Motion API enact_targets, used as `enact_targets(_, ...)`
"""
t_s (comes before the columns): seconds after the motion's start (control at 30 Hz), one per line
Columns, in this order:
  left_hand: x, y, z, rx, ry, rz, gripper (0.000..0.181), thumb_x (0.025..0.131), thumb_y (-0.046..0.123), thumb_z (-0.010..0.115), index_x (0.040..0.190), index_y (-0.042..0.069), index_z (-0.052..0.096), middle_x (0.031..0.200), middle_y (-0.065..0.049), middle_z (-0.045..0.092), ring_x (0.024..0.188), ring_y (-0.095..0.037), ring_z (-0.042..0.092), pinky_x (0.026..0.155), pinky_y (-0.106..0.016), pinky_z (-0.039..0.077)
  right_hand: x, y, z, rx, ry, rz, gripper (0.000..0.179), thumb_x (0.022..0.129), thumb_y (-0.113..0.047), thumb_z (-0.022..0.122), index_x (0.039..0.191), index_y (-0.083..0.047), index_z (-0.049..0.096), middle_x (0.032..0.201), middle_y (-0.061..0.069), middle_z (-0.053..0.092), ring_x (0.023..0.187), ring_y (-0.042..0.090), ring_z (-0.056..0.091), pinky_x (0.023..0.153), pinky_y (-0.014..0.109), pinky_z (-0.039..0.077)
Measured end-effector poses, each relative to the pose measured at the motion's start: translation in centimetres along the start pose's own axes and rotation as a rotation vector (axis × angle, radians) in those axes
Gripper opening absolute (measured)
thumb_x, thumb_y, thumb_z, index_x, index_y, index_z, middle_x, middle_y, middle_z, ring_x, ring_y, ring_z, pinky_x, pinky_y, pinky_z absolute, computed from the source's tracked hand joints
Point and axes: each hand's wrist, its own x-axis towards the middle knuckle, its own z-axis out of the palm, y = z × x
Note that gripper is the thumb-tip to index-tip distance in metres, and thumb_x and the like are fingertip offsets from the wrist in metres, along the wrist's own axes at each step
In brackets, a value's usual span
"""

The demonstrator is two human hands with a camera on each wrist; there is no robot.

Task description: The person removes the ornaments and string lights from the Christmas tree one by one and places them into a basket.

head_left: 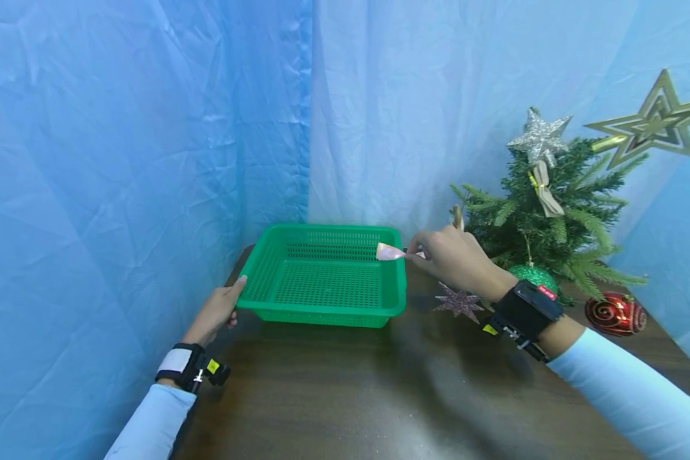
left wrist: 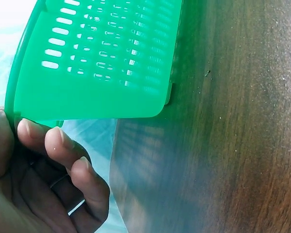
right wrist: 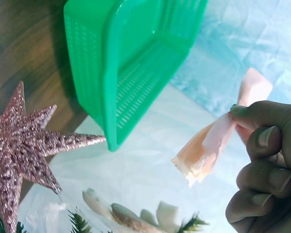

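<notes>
My left hand (head_left: 215, 310) grips the left rim of a green plastic basket (head_left: 322, 311), thumb on top and fingers beneath, as the left wrist view shows. The basket has slotted sides, and nothing lies in it. At its right rim my right hand (head_left: 454, 259) pinches a pale pink ribbon bow (head_left: 388, 252) by its narrow middle between thumb and forefinger. In the right wrist view the bow (right wrist: 203, 148) flares out at both ends. Below the right hand is a glittery pink star (head_left: 459, 301).
To the right stands a small Christmas tree (head_left: 586, 223) with a silver star (head_left: 540, 136), a gold star (head_left: 655, 121), a beige bow (head_left: 545, 188) and a green ball (head_left: 533, 279). A red ball (head_left: 615, 314) sits beside it on the dark wooden table (head_left: 333, 396). Blue cloth hangs behind.
</notes>
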Motion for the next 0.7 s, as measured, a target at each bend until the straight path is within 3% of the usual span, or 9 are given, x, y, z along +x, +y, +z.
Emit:
enact_targets(0.23, -0.1, 0.0, 0.2, 0.006, 0.004, 0.000, 0.065, 0.105, 0.065, 0.037, 0.085, 0.006, 0.056, 0.060, 0.000, 0.046, 0.052, -0.014, 0.051, 0.053, -0.029, 0.048, 0.0, -0.2, 0.8, 0.011, 0.020, -0.032, 0.008, 0.099, -0.018, 0.071, 0.102, -0.012, 0.076, 0.077, -0.002, 0.069, 0.057, 0.008, 0.055, 0.050, 0.029, 0.041)
enact_targets(0.7, 0.0, 0.0, 0.5, 0.001, 0.025, -0.001, 0.061, 0.106, 0.063, 0.037, 0.080, 0.009, 0.051, 0.057, 0.002, 0.043, 0.051, -0.013, 0.050, 0.053, -0.028, 0.047, 0.1, -0.4, 1.9, 0.018, -0.002, -0.033, 0.004, 0.098, -0.018, 0.073, 0.100, -0.015, 0.075, 0.081, -0.004, 0.071, 0.065, 0.009, 0.061, 0.057, 0.032, 0.051)
